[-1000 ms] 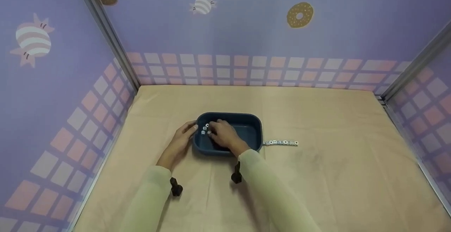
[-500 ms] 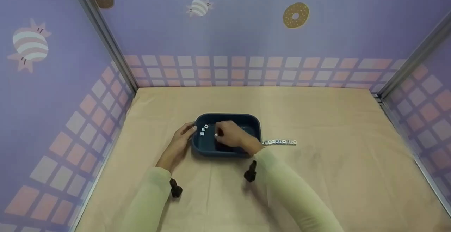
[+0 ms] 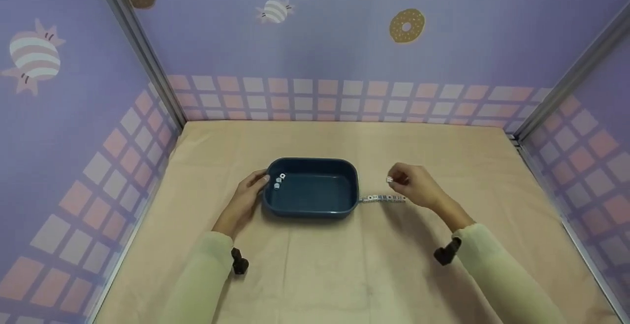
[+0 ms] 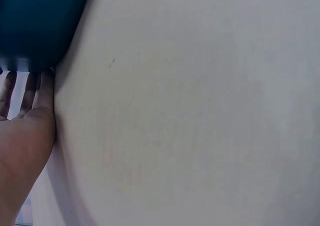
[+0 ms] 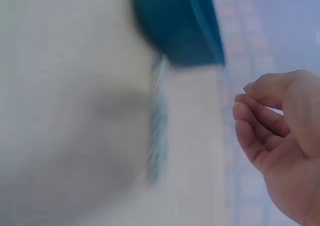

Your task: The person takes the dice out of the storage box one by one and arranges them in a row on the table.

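Note:
A dark blue rectangular tub stands on the cloth. My left hand holds it by its left end, thumb at the rim and fingers against the outer wall. Several small white cubes with dark marks lie inside at the left. My right hand is raised to the right of the tub and pinches another small white cube between thumb and fingertips. Below that hand, a straight row of cubes runs right from the tub's side. In the right wrist view the row is blurred and the held cube is hidden.
A beige cloth covers the table. Purple walls with printed sweets and checks enclose the left, back and right sides, joined by metal posts. A dark wrist mount hangs under each sleeve.
My right hand has lifted a small white cube out of the tub and carried it right, above the row. My left hand keeps its hold on the tub.

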Demonstrator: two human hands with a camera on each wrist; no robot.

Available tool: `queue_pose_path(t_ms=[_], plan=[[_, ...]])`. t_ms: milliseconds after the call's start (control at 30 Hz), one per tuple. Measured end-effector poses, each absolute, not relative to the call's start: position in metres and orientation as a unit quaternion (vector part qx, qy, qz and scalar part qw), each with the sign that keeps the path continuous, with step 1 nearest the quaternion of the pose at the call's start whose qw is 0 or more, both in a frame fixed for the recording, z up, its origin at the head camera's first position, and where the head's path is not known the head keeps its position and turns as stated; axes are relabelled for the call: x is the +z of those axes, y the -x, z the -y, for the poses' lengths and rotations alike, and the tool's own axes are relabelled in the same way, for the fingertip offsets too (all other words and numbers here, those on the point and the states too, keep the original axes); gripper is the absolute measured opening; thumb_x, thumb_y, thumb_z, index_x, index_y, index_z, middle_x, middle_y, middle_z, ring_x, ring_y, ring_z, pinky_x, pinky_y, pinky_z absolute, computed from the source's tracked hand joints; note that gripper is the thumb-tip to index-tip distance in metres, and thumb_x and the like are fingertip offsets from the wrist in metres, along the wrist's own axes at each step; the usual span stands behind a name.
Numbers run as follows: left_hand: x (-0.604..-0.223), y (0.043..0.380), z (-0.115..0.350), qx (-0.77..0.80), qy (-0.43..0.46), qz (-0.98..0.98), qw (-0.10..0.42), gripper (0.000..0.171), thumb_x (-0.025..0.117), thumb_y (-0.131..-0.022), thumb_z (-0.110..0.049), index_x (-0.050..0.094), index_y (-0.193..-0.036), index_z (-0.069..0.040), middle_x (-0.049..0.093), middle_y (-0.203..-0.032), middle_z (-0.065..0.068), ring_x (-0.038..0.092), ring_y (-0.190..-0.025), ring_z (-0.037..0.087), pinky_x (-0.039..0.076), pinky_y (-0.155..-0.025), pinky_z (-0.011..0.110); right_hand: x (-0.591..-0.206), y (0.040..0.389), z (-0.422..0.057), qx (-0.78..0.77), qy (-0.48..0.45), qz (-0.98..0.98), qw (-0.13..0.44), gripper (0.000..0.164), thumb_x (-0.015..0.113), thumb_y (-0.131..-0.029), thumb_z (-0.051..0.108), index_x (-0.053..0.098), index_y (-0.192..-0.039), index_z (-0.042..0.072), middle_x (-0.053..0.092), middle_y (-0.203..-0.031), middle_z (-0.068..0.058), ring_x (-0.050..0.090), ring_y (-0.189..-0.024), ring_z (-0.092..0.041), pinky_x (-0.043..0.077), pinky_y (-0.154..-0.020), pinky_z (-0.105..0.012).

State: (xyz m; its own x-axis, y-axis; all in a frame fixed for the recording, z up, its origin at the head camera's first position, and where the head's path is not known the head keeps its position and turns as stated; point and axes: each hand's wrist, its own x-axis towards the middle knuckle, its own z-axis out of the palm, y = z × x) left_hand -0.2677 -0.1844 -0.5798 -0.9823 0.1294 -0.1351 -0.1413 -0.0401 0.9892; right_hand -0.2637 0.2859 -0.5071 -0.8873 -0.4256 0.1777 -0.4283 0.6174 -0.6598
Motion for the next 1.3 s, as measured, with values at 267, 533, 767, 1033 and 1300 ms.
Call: queue_pose_path(t_ms=[267,533,767,1033,1300], plan=[[-0.580,0.268,0.184,0.724,0.007,-0.684,0.095,0.048,0.058,-0.112,-0.029,0.051,-0.153,-0.006,0.049,-0.157,0.013,0.045,-0.147,0.028,0.037,-0.124,0.041,-0.550,0.240,-0.346,0.354,-0.142,0.924,-0.019,0.011,0.075,-0.097,0.001,0.073,-0.108,0.003,0.073,-0.098,-0.007,0.069,-0.090,-0.023,0.060,-0.080,-0.038],[-0.580,0.267,0.183,0.736,0.020,-0.668,0.107,0.048,0.060,-0.111,-0.031,0.052,-0.153,-0.009,0.049,-0.158,0.010,0.044,-0.149,0.026,0.038,-0.123,0.038,-0.573,0.235,-0.351,0.350,-0.097,0.930,-0.048,0.012,0.072,-0.100,0.003,0.072,-0.112,0.004,0.071,-0.100,-0.007,0.064,-0.085,-0.020,0.056,-0.069,-0.026],[-0.581,0.267,0.183,0.734,0.028,-0.670,0.106,0.050,0.061,-0.110,-0.031,0.052,-0.154,-0.009,0.049,-0.159,0.011,0.043,-0.150,0.027,0.037,-0.124,0.039,-0.571,0.241,-0.342,0.345,-0.115,0.930,-0.046,0.013,0.071,-0.099,0.000,0.073,-0.111,0.004,0.069,-0.101,-0.007,0.061,-0.087,-0.021,0.053,-0.070,-0.029],[-0.581,0.267,0.184,0.734,0.024,-0.672,0.101,0.049,0.061,-0.110,-0.030,0.052,-0.152,-0.006,0.050,-0.157,0.012,0.045,-0.148,0.027,0.037,-0.123,0.040,-0.577,0.243,-0.342,0.359,-0.119,0.925,-0.039,0.016,0.072,-0.098,-0.002,0.073,-0.113,0.002,0.068,-0.098,-0.008,0.059,-0.083,-0.021,0.050,-0.065,-0.026],[-0.581,0.267,0.183,0.739,0.024,-0.666,0.098,0.049,0.061,-0.110,-0.029,0.053,-0.152,-0.006,0.050,-0.157,0.012,0.045,-0.148,0.026,0.038,-0.123,0.040,-0.582,0.245,-0.344,0.386,-0.095,0.916,-0.050,0.020,0.073,-0.099,0.003,0.074,-0.119,0.007,0.063,-0.096,-0.007,0.055,-0.083,-0.021,0.048,-0.061,-0.025]])
